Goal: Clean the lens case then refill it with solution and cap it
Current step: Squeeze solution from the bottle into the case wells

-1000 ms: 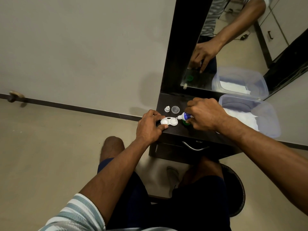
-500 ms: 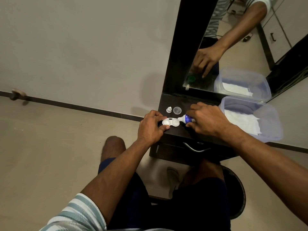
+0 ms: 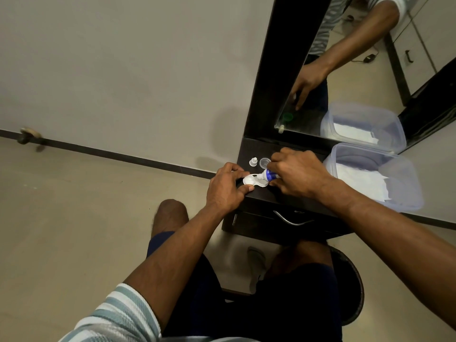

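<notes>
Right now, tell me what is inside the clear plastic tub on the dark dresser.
The clear plastic tub holds white paper sheets. Anything beneath them is covered.

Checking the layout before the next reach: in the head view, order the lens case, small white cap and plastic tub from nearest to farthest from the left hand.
1. Lens case: under the left hand's fingertips.
2. Small white cap: just behind the case, on the dark top.
3. Plastic tub: far right, beyond the right hand.
</notes>
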